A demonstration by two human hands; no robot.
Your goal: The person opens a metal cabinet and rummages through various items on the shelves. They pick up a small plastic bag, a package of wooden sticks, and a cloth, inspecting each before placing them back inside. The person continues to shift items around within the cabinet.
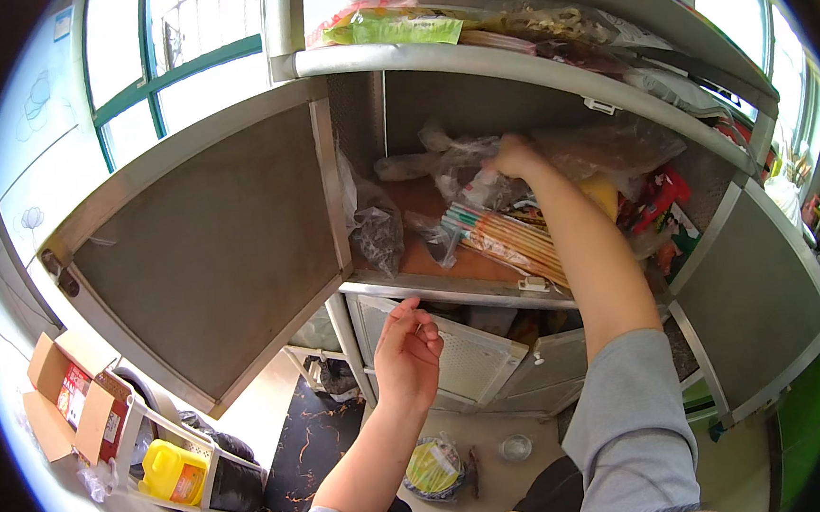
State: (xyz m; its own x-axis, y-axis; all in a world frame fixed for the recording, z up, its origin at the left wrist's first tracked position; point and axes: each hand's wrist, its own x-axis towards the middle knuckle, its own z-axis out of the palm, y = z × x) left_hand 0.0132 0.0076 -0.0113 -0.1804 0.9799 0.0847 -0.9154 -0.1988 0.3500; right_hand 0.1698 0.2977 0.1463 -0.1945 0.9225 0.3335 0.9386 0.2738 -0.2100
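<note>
My right hand (515,157) reaches deep into the open metal cabinet, its fingers bent down on a crumpled clear plastic bag (470,153). What the bag holds is hard to make out. Below that hand and my forearm lies a clear pack of chopsticks (505,238), light wood with green and white ends. My left hand (408,349) hangs in the air before the cabinet's lower front edge, palm up, fingers loosely curled around nothing. Left of the chopsticks, a knotted clear bag with dark contents (378,238) rests on the brown shelf board (417,198).
Both upper doors, left (210,256) and right (755,296), are swung out. A lower door (452,353) hangs ajar. Packets (394,27) fill the top shelf. On the floor are a round plastic-wrapped pack (433,468) and a clear bowl (515,448). A rack (215,476) holds a yellow jug (172,472).
</note>
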